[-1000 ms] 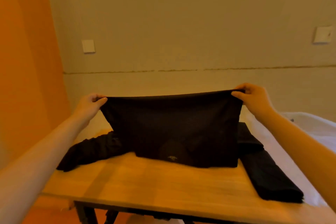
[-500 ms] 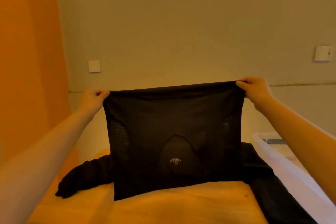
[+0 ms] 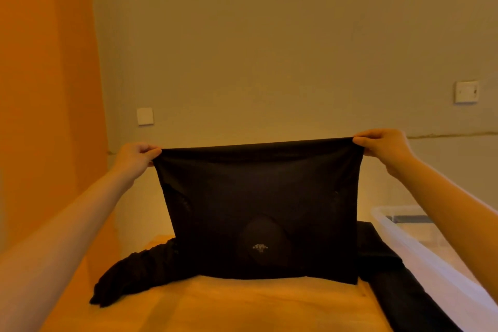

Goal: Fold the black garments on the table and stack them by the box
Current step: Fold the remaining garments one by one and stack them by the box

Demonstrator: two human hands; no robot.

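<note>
Warm orange light falls on the wooden bench [image 3: 242, 307] nearest us, its bare top running away under the hanging cloth. On it, to the left, a crumpled black sleeve [image 3: 129, 275] trails out toward the edge; to the right a dark pile of folded garments [image 3: 404, 302] lies just beside the clear plastic box [image 3: 420, 245].

Above the bench we hold the black shirt [image 3: 258, 210] up by its top edge, its lower edge touching or nearly touching the wood. Our left hand [image 3: 136, 155] pinches one upper corner between thumb and curled fingers, and our right hand [image 3: 382, 147] pinches the other the same way, so the cloth stretches taut between them.

We judge the shirt light, thin and limp: it drapes straight down, shows faint mesh patches, and will sag wherever it is unsupported. The corners seem the right places to hold, since a grip nearer the middle would let the sides droop. It should not slip much, but it will crease easily when laid down.

Farther off stands a plain beige wall [image 3: 269, 48] with two pale switch plates, and an orange curtain [image 3: 45, 89] hangs at the left.
</note>
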